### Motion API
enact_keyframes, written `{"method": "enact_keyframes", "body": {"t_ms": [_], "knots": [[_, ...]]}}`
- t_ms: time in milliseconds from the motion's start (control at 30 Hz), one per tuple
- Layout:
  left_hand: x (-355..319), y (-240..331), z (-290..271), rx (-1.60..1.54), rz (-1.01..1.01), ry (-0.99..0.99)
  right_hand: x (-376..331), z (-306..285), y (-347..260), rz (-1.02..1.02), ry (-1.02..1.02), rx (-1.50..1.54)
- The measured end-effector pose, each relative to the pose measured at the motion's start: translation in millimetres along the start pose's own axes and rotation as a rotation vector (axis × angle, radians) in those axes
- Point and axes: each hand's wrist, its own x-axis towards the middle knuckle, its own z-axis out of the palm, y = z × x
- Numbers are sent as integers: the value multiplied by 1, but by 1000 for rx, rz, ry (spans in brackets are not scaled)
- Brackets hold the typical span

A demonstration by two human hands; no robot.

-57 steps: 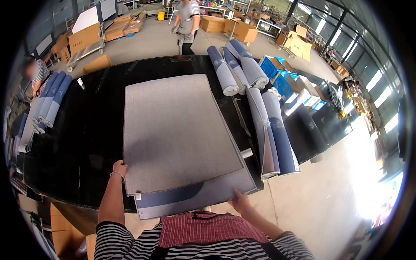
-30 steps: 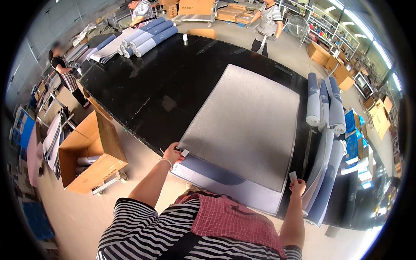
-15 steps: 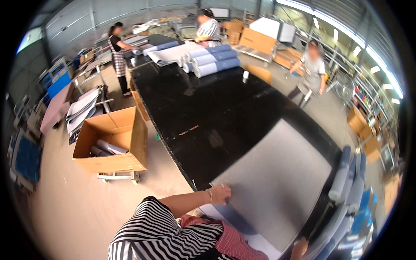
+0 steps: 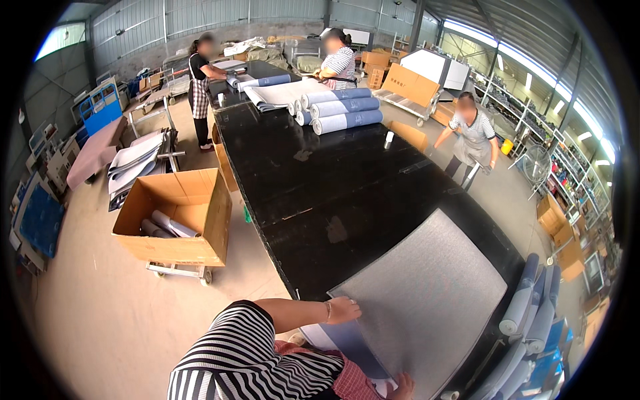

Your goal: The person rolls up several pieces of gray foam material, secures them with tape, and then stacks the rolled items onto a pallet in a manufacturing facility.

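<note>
A large grey mat (image 4: 433,300) with a fine-grained surface lies over the near end of the black table (image 4: 300,173). Its left edge is pinched in my left hand (image 4: 343,309), fingers closed round it. At the near edge, low in the picture, my right hand (image 4: 403,387) has its fingers over the mat's border, partly cut off by the frame. Beneath the mat, on the side next to my body, shows a blue and pale sheet (image 4: 357,343). Several rolled blue-grey mats (image 4: 523,303) are stacked at the table's right edge.
Farther along the table lie more rolled mats (image 4: 347,120), flat sheets (image 4: 283,95) and a small white cylinder (image 4: 389,138). A cardboard box (image 4: 173,250) holding rolls stands on a wheeled cart to the left. Two people work at the far end; another person (image 4: 473,137) stands right of the table.
My right hand has moved left along the mat's near edge. The left hand still holds the left edge. The view has shifted slightly, and the person on the right leans toward the table.
</note>
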Motion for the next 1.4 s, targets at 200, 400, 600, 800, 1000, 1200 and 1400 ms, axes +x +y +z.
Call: {"method": "enact_keyframes", "body": {"t_ms": [200,400,600,800,1000,1200,1400], "knots": [[25,11,-30,-67,-280,104,20,-36,-30,-45,70,15],[33,17,-77,-74,-141,39,27,-51,-4,167,136,-85],[8,20,-94,-279,-156,-203,48,-123,-24,237,-425,96],[29,77,-47,-78,156,306,85,-97,14,443,-621,247],[37,125,-21,32,59,78,73,-89,-7,359,-376,178],[37,124,1,46,109,67,32,-80,-91,43,-80,-34],[17,133,9,53,134,173,6,-54,-88,48,-118,-143]]}}
